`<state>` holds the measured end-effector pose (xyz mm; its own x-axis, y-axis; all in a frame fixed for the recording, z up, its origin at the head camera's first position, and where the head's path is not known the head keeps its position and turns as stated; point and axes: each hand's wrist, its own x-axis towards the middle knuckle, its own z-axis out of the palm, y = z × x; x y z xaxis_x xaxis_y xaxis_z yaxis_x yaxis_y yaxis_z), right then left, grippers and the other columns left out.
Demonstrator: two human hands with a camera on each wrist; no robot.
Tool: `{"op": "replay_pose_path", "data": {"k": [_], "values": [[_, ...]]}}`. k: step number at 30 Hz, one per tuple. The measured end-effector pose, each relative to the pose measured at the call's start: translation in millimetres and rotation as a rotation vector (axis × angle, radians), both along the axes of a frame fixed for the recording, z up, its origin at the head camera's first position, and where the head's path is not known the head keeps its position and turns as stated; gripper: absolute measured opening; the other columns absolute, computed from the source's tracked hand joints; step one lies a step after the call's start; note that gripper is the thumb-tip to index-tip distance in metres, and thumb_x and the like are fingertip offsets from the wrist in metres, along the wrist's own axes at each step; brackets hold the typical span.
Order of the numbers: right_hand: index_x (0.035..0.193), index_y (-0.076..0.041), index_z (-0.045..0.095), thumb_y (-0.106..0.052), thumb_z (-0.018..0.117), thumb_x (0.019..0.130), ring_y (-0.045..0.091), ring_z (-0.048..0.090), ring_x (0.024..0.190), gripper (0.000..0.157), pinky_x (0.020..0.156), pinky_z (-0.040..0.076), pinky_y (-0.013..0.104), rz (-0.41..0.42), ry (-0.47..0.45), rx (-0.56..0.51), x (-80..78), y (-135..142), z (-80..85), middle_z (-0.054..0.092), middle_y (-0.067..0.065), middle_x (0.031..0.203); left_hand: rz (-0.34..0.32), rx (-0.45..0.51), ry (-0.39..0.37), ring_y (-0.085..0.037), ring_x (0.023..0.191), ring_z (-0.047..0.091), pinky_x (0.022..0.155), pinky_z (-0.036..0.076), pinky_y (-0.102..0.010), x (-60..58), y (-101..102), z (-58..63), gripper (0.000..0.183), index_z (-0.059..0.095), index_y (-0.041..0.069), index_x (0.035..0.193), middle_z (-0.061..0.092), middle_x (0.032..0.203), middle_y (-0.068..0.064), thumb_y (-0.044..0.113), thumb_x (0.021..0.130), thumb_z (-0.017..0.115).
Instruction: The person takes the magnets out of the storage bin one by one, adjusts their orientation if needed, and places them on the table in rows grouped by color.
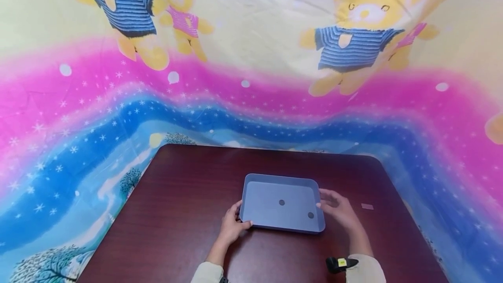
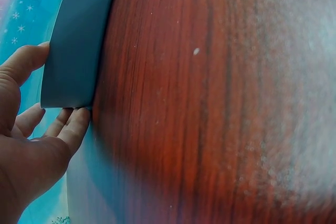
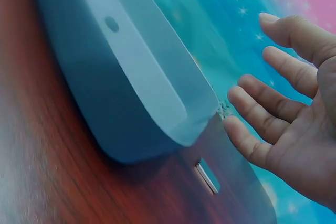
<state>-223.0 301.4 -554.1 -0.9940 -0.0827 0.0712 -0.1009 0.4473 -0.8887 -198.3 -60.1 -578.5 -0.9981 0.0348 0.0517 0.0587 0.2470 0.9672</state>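
Note:
A shallow grey-blue rectangular tray (image 1: pixel 263 200) with rounded corners lies on the table, and two dark round spots (image 1: pixel 281 202) show on its floor. My left hand (image 1: pixel 232 226) holds the tray's near left corner. In the left wrist view the thumb is at the rim of the tray (image 2: pixel 79 40) and the fingertips are low against its end wall. Beside the tray's right end is my right hand (image 1: pixel 339 208). The right wrist view shows this hand (image 3: pixel 286 116) with spread, slightly bent fingers, nothing in them, and a gap to the tray (image 3: pixel 100 77).
A small flat rectangular piece (image 1: pixel 367 206) lies on the dark red-brown table (image 1: pixel 177 213), right of the right hand. Behind the table hangs a printed cloth (image 1: pixel 251 95) with bears and snowflakes. A black wrist device (image 1: pixel 341 264) sits at the right sleeve.

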Motion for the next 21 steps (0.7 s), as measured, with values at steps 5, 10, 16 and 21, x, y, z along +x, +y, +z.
{"op": "replay_pose_path", "data": {"k": [5,10,16,21], "values": [[0.125,-0.019,0.045,-0.034,0.063,0.077,0.026,0.05,0.099,0.054,0.071,0.043,0.047,0.029,-0.006,0.032,-10.0,-12,4.6,0.047,0.011,0.118,-0.002,-0.012,0.002,-0.029,0.09,0.051,0.075,0.044,-0.034,-0.7,0,0.9,0.077,0.039,0.003,0.127,0.046,0.105,-0.021,0.011,0.061,0.077],[0.121,-0.017,0.048,-0.036,0.068,0.071,0.027,0.051,0.1,0.057,0.074,0.042,0.047,0.053,-0.074,0.024,-15.5,-31,22.9,0.049,0.012,0.117,0.005,-0.024,0.0,-0.029,0.091,0.05,0.076,0.044,-0.034,-0.8,0,2.4,0.076,0.039,0.004,0.127,0.046,0.106,-0.02,0.011,0.061,0.077],[0.117,-0.016,0.052,-0.031,0.071,0.069,0.027,0.05,0.1,0.054,0.074,0.044,0.038,0.087,-0.164,-0.001,-23.3,-46,29.1,0.049,0.014,0.116,0.004,-0.02,-0.003,-0.029,0.091,0.051,0.076,0.044,-0.034,0.0,0,3.1,0.077,0.038,0.003,0.127,0.046,0.107,-0.021,0.011,0.061,0.077],[0.114,-0.019,0.054,-0.031,0.072,0.068,0.026,0.051,0.097,0.051,0.071,0.045,0.038,0.084,-0.209,0.015,-29.9,-53,27.6,0.051,0.014,0.113,-0.004,-0.015,0.004,-0.029,0.09,0.051,0.075,0.044,-0.034,0.6,0,1.7,0.077,0.038,0.003,0.127,0.046,0.107,-0.021,0.012,0.061,0.077]]}}
